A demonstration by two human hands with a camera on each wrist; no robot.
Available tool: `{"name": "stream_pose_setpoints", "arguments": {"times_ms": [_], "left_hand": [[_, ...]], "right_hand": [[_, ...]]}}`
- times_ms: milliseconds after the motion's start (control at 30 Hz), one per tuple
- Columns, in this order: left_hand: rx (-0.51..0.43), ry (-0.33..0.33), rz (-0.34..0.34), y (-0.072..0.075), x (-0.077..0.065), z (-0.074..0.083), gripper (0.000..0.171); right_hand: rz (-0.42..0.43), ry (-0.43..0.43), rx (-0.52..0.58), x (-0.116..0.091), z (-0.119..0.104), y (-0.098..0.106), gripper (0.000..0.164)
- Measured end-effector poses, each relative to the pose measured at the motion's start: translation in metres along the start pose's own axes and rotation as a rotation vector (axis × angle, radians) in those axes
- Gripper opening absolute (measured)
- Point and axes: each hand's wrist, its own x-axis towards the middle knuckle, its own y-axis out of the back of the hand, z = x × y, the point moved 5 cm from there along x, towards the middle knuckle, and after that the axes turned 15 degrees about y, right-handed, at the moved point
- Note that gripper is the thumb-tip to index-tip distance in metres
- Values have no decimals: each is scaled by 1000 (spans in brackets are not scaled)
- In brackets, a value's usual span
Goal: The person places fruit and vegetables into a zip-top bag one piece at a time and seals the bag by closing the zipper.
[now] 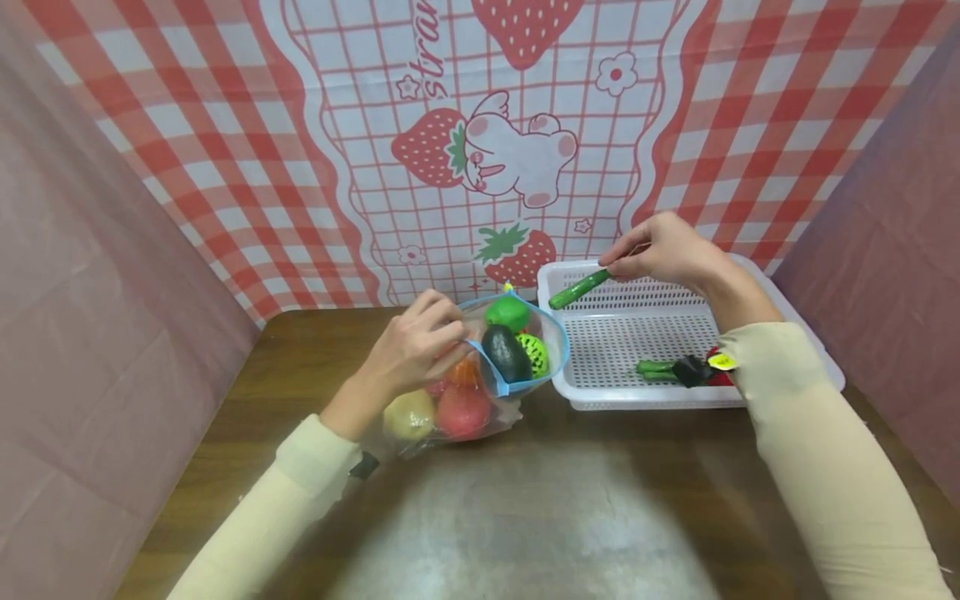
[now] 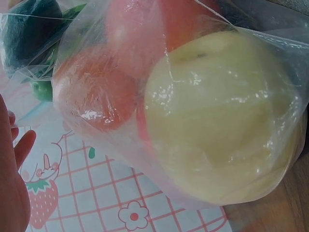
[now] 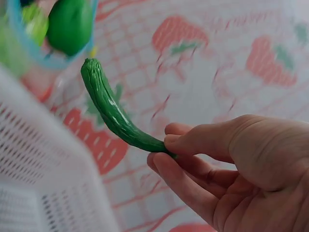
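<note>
My right hand (image 1: 667, 250) pinches one end of a slim, curved green toy cucumber (image 3: 111, 111) between thumb and fingers. Its free end points left, over the near-left corner of a white perforated basket (image 1: 600, 400). At the middle of the table, my left hand (image 1: 416, 342) grips the blue-edged mouth of a clear zip bag (image 1: 498, 390). The mouth gapes toward the basket. Inside are a green fruit (image 1: 508, 314), a dark avocado-like piece (image 1: 506, 354), a green seeded slice (image 1: 534, 354), an orange fruit (image 2: 96, 92), a pinkish-red fruit (image 1: 462, 412) and a pale yellow fruit (image 2: 222, 116).
Green stalk-like pieces (image 1: 654, 368) and something red (image 1: 720, 377) lie in the basket, partly hidden by my right forearm and a black wrist-worn device (image 1: 690, 372). A strawberry-print cloth (image 1: 337, 208) hangs behind the brown table (image 1: 247, 417). Pinkish cloth walls flank both sides.
</note>
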Motion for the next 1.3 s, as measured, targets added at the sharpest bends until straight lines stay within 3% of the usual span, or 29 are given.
{"name": "stream_pose_setpoints", "arguments": {"times_ms": [133, 267, 567, 800, 1100, 1300], "left_hand": [[1, 0, 7, 1, 0, 0, 11], [2, 4, 1, 0, 0, -1, 11], [1, 0, -10, -1, 0, 2, 10], [0, -6, -12, 0, 1, 3, 10], [5, 4, -21, 1, -1, 2, 10], [5, 2, -13, 0, 0, 2, 10]], "right_hand": [[-8, 102, -52, -5, -35, 1, 17], [-25, 204, -98, -8, -63, -12, 12], [13, 260, -286, -8, -97, -41, 11], [-1, 327, -364, -9, -110, -67, 10], [-124, 424, -313, -5, -108, -107, 11], [-140, 427, -274, -6, -102, -104, 11]]}}
